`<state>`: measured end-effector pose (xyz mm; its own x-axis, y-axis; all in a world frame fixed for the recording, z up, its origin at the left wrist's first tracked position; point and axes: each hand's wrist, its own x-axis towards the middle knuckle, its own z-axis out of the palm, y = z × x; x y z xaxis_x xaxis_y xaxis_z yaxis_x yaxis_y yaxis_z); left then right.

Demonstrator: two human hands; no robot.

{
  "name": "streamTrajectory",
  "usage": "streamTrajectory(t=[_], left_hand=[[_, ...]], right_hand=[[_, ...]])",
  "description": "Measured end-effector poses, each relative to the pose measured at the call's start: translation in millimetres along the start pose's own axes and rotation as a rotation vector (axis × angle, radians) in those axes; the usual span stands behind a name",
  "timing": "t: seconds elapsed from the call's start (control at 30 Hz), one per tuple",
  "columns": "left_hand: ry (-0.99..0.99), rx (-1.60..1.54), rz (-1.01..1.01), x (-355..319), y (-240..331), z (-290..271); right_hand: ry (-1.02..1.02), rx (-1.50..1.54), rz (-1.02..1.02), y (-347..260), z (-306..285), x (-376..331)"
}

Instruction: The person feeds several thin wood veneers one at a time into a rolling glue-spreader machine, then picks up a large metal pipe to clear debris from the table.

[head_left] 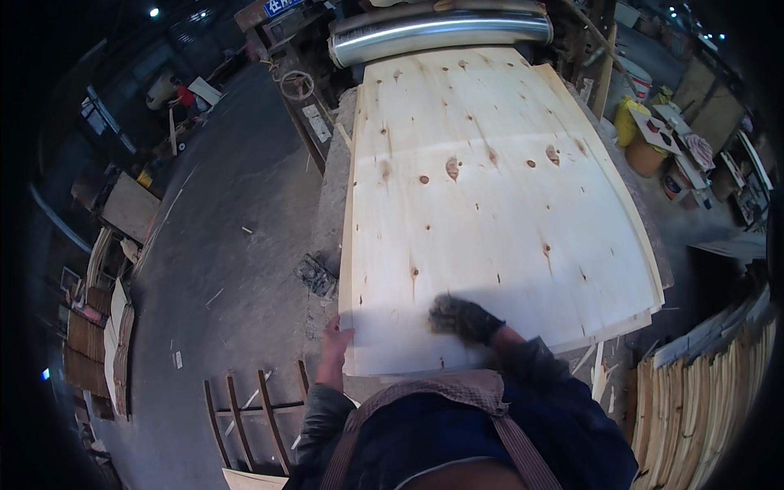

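Gloved right hand (462, 317) flat on veneer sheet (490, 204).

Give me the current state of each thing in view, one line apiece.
Veneer sheet: lying flat on the stack, far end at the roller.
Metal roller: lying across the sheet's far end.
Left hand: bare, gripping the sheet's near left corner.
Right hand: in a dark glove, pressed flat on the sheet.

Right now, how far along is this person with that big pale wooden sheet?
Done: the veneer sheet lies flat on the stack in front of the metal roller. In hand: the left hand grips its near left corner, and the gloved right hand presses on its near edge. Left: the hands have not let go, and more sheets stand on edge at the right.
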<state>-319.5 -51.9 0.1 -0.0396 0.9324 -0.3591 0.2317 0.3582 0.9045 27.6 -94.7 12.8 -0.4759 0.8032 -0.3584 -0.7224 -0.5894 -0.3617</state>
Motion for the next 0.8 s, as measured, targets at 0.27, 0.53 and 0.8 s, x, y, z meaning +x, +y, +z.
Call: streamTrajectory(t=[0.27, 0.53, 0.8], left_hand=[[-0.067, -0.259, 0.205, -35, 72, 1], [0.002, -0.019, 0.382, -30, 76, -11], [0.254, 0.921, 0.647, -25, 7, 27]], right_hand=[[-0.025, 0.085, 0.095, 57, 21, -93], [0.236, 0.062, -0.045, 91, -61, -121], [0.169, 0.052, -0.100, 92, -54, -125]])
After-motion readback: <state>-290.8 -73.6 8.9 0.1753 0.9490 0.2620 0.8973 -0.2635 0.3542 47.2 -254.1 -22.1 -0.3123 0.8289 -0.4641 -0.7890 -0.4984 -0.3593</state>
